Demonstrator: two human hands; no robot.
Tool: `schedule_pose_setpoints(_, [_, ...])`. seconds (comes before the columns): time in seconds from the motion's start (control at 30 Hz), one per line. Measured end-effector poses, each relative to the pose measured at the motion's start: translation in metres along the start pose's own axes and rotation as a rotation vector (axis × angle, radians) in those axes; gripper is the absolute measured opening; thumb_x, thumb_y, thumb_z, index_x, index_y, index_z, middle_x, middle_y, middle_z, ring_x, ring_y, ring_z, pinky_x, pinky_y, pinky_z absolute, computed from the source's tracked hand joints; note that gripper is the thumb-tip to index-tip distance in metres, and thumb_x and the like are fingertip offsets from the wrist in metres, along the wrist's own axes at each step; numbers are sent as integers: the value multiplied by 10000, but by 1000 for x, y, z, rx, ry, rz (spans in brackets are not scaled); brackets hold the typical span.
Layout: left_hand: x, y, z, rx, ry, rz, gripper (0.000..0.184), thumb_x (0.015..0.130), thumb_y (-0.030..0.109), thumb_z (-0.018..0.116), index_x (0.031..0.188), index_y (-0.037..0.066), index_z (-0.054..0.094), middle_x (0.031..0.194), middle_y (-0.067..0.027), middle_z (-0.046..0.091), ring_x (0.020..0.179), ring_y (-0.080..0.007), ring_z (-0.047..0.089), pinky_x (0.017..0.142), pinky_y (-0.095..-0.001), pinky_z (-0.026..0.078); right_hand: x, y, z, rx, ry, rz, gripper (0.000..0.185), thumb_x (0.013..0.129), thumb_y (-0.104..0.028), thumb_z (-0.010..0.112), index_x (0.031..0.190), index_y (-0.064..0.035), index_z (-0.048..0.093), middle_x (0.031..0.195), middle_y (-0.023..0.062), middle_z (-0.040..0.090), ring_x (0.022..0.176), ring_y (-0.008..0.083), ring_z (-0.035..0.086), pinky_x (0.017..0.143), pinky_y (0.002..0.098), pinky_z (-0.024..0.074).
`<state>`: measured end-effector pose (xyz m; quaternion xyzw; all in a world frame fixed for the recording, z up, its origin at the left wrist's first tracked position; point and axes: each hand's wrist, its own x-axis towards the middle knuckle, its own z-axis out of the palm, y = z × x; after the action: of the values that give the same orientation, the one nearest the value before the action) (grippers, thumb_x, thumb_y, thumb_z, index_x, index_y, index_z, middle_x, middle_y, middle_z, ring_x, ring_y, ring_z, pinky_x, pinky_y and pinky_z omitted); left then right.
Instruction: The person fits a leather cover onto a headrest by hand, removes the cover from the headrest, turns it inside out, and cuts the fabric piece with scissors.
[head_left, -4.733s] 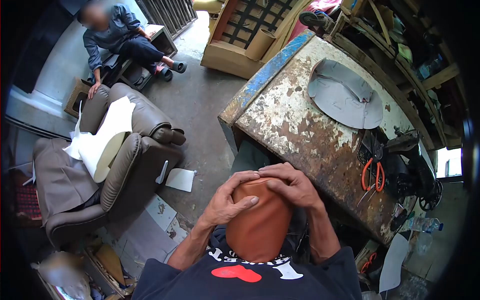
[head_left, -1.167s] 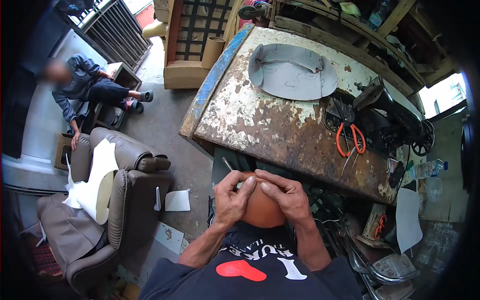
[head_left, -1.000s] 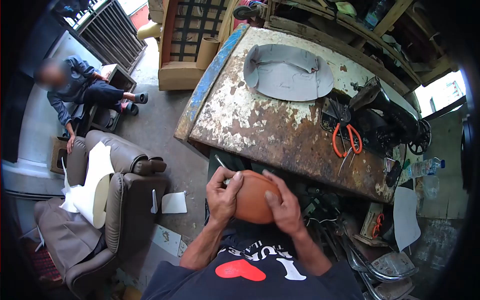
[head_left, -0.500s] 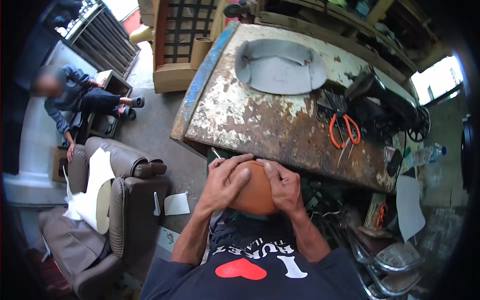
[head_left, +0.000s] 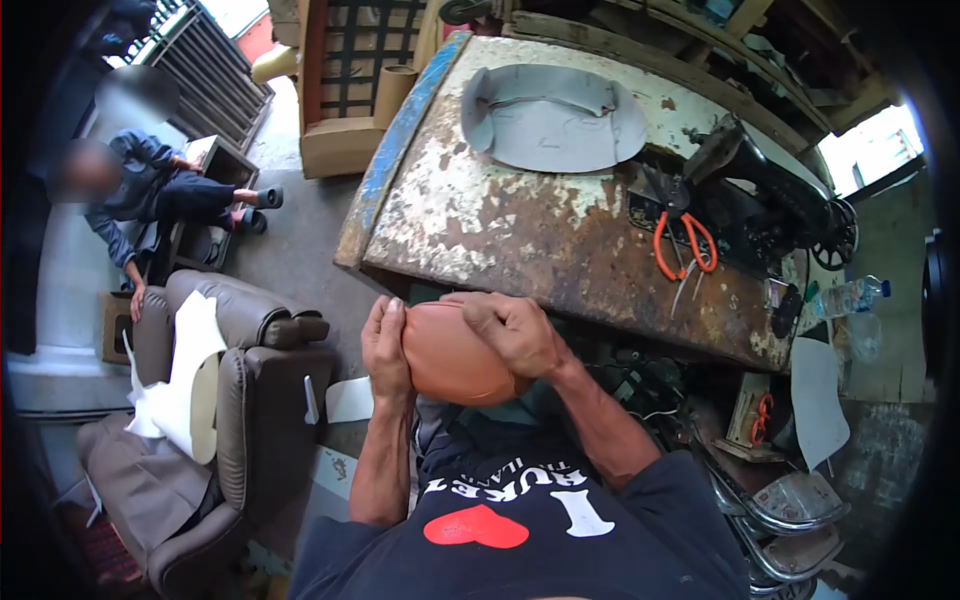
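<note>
A rounded piece covered in orange-brown leather (head_left: pixel 450 355) is held in front of my chest, just off the near edge of the workbench. My left hand (head_left: pixel 385 345) grips its left end, thumb along the near side. My right hand (head_left: pixel 515 335) is closed over its upper right part, with the thumb across the top. A seam line runs along its lower right edge. What the fingers do behind the piece is hidden.
The worn workbench (head_left: pixel 440 235) carries a grey shaped piece (head_left: pixel 555 140), orange-handled pliers (head_left: pixel 685 245) and a black sewing machine (head_left: pixel 745 170). A water bottle (head_left: pixel 850 297) is at right. A brown armchair (head_left: pixel 285 430) stands left; beyond it sits a person (head_left: pixel 150 180).
The leather piece has shifted left and turned, showing more of its side. My left hand has moved from its top to its left end; my right hand has moved left with it.
</note>
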<state>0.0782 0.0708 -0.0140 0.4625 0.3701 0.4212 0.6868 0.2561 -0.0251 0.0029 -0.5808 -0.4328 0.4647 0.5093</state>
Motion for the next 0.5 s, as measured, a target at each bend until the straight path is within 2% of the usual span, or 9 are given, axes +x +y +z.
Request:
schedule_pose_setpoints(0.03, [1,6,-4,-42,64,10,283,1085,182,539,808,126,523,748,89,449,688,-11,391,594,-222,329,5,5,4,175,-69,-85,584,1056,-463,595,1356,35,642,1288,223,710,1209,293,686,1047,329,502])
schedule_pose_setpoints(0.07, [-1,4,-22,-52,92,30,271,1090,238,511,886,92,612,779,29,585,684,-62,523,622,-242,428,4,10,9,395,-141,-125,757,1041,-572,563,1478,45,520,1429,264,606,1351,346,590,1147,359,431])
schedule_pose_setpoints(0.1, [-3,13,-21,-53,109,40,271,1090,238,511,886,92,612,779,29,585,684,-62,523,622,-242,428,1,4,15,395,-160,-126,757,1041,-572,563,1478,45,520,1429,264,606,1351,346,590,1147,359,431])
schedule_pose_setpoints(0.17, [-11,36,-18,-286,285,-297,337,1091,298,474,976,50,671,859,-63,701,724,-159,660,692,-308,539,-14,-23,27,-192,-71,-337,701,1043,-534,555,1492,2,511,1419,243,603,1339,380,579,1136,403,441])
schedule_pose_setpoints(0.2, [-11,19,-44,-323,253,-290,413,1092,343,446,1036,17,693,950,-136,750,793,-234,728,760,-370,595,-22,-27,37,-468,-25,-424,674,1044,-515,551,1499,-19,507,1414,232,601,1333,397,573,1131,425,445])
schedule_pose_setpoints(0.33, [-14,-4,-71,-424,141,-206,372,1110,317,470,1026,35,699,946,-87,748,796,-177,719,744,-326,586,-5,-22,48,-464,-43,-273,563,1040,-473,564,1397,-37,579,1231,203,648,1175,406,620,1027,455,488])
schedule_pose_setpoints(0.43, [-17,3,-67,-451,59,-199,363,1105,318,476,1027,42,699,936,-81,745,800,-172,717,748,-321,584,14,-9,49,-366,-51,-248,486,1116,-443,414,1219,-33,655,1013,181,599,1003,387,597,916,486,470])
schedule_pose_setpoints(0.47, [-22,11,-53,-399,170,-256,356,1098,326,485,1013,54,697,927,-76,741,790,-167,711,735,-321,579,23,-8,41,-317,-149,-133,490,1129,-425,387,1156,-30,675,962,182,573,964,392,588,909,494,463])
schedule_pose_setpoints(0.5, [-19,3,-60,-404,165,-239,356,1098,326,485,1013,54,697,927,-76,741,790,-167,711,735,-321,579,33,12,37,-379,-270,-161,548,1130,-468,363,1222,-33,684,1064,186,630,1068,385,602,986,476,454])
